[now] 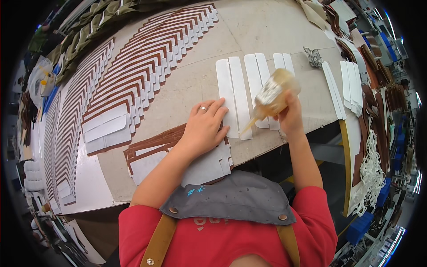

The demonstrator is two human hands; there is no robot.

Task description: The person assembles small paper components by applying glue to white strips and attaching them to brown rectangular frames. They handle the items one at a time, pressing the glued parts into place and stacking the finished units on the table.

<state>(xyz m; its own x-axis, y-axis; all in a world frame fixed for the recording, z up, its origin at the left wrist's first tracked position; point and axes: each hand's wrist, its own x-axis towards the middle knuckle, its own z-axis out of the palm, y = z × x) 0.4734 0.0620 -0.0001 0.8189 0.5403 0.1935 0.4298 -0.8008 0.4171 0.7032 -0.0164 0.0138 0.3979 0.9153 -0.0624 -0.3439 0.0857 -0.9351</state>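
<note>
My right hand (290, 115) is wrapped round a squeeze glue bottle (274, 92) with yellowish contents. It is tilted down, slightly blurred, and its thin nozzle (248, 126) points at the lower end of a white slotted panel (239, 91). Whether the tip touches the panel I cannot tell. My left hand (207, 124), a ring on one finger, lies flat with fingers stretched, fingertips at that panel's left edge. Under its palm and wrist is a stack of brown-edged white pieces (202, 167). Right of the panel lie more white panels (254, 71), partly covered by the bottle.
Long overlapping rows of brown-edged white pieces (147, 58) fill the table's left side. A crumpled grey clump (313, 57) and narrow white strips (333, 89) lie to the right. Tangled white cord (370, 171) hangs at the right. The table's front edge (262, 153) runs near my body.
</note>
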